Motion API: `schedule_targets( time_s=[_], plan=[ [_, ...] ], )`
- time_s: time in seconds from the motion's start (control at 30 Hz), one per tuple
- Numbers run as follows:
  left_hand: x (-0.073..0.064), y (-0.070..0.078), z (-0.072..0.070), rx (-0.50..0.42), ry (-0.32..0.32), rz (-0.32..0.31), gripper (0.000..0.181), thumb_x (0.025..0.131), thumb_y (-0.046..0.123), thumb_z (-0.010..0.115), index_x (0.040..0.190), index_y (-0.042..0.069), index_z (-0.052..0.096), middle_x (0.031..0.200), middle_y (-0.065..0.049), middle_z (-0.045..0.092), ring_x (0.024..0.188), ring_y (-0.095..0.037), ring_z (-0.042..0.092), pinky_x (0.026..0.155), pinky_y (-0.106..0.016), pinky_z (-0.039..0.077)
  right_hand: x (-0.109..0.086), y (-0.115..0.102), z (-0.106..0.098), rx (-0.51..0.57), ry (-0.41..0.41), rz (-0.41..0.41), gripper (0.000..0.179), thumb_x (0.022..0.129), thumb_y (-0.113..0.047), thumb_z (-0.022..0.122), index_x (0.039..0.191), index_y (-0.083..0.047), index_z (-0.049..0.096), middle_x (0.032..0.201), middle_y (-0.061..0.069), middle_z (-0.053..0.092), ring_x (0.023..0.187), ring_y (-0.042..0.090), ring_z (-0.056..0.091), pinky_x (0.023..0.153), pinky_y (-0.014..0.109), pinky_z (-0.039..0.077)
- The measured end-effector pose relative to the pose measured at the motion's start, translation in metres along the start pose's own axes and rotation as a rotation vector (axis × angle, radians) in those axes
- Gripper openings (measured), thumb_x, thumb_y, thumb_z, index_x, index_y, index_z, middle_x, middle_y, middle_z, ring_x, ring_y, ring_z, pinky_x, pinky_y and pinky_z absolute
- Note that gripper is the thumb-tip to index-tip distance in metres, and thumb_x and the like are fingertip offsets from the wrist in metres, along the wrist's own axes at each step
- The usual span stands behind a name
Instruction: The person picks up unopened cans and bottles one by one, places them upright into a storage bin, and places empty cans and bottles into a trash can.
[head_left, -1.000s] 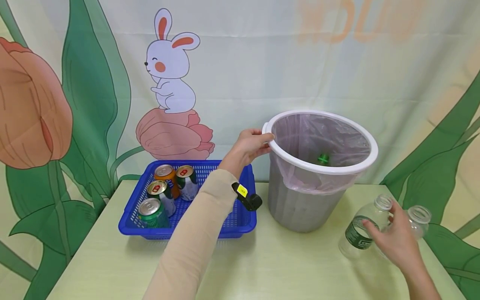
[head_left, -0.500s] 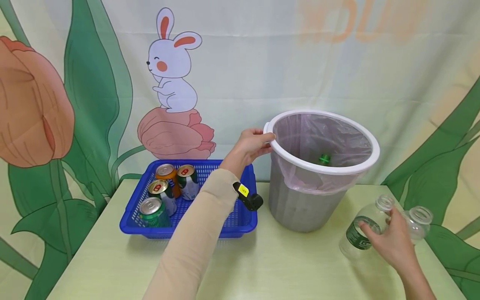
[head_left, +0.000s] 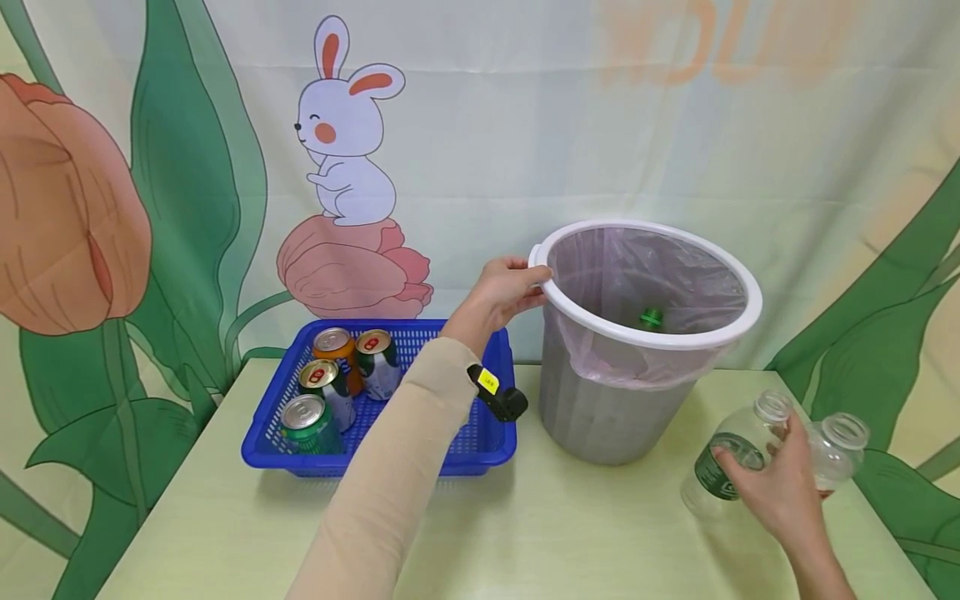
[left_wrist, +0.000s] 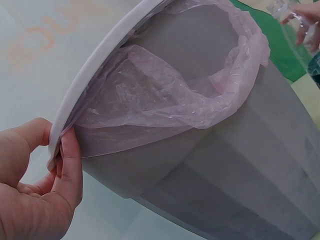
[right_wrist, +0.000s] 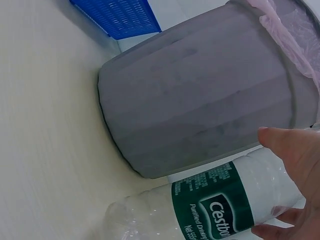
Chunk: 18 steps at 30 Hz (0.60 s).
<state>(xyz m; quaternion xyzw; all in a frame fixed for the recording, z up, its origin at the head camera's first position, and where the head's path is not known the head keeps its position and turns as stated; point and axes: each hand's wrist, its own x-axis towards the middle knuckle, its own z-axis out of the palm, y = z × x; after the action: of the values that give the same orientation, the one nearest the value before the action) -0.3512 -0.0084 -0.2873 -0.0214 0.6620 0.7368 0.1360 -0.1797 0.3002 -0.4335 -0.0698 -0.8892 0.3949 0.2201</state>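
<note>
My left hand (head_left: 504, 292) pinches the white rim (head_left: 652, 335) of a grey trash bin (head_left: 600, 408), thumb over the top and fingers below. A pale pink bag (left_wrist: 175, 100) lines the bin and folds over its side. Inside shows a green bottle cap (head_left: 651, 318). At the right, my right hand (head_left: 780, 479) is wrapped around the upper part of a clear plastic bottle (right_wrist: 215, 200) with a green Cestbon label, thumb on one side and fingers on the other. This bottle is uncapped and upright on the table. A second uncapped clear bottle (head_left: 843, 442) stands just behind the hand.
A blue plastic basket (head_left: 258, 458) at the left holds several drink cans, among them an orange can (head_left: 341, 358) and a green can (head_left: 311, 433). Behind the pale table (head_left: 525, 542) hangs a printed cloth (head_left: 480, 125); the bin's rim stands close to it.
My right hand has shifted slightly left and turned around the bottle, uncovering more of the second bottle. The left hand keeps its hold on the rim; the whole head view has drifted slightly.
</note>
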Motion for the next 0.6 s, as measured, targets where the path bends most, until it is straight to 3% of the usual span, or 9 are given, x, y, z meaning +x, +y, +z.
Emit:
schedule_targets(
  time_s=[0.37, 0.6],
  plan=[
    [0.000, -0.001, 0.000, -0.012, 0.007, 0.004, 0.042, 0.085, 0.012, 0.065, 0.122, 0.003, 0.046, 0.108, -0.012, 0.057, 0.082, -0.019, 0.063, 0.075, -0.026, 0.055, -0.001, 0.004, 0.008, 0.002, 0.008, 0.085, 0.100, 0.075, -0.022, 0.075, 0.144, -0.001, 0.007, 0.133, 0.036, 0.031, 0.111, 0.057, 0.041, 0.090, 0.063, 0.039],
    [0.001, -0.001, 0.000, -0.010, 0.009, 0.001, 0.043, 0.085, 0.012, 0.065, 0.123, 0.003, 0.046, 0.109, -0.012, 0.057, 0.084, -0.019, 0.063, 0.075, -0.026, 0.055, -0.001, 0.009, 0.013, -0.036, 0.055, 0.101, 0.094, 0.075, -0.021, 0.075, 0.142, 0.002, 0.014, 0.128, 0.032, 0.041, 0.113, 0.050, 0.043, 0.090, 0.061, 0.038]
  ],
)
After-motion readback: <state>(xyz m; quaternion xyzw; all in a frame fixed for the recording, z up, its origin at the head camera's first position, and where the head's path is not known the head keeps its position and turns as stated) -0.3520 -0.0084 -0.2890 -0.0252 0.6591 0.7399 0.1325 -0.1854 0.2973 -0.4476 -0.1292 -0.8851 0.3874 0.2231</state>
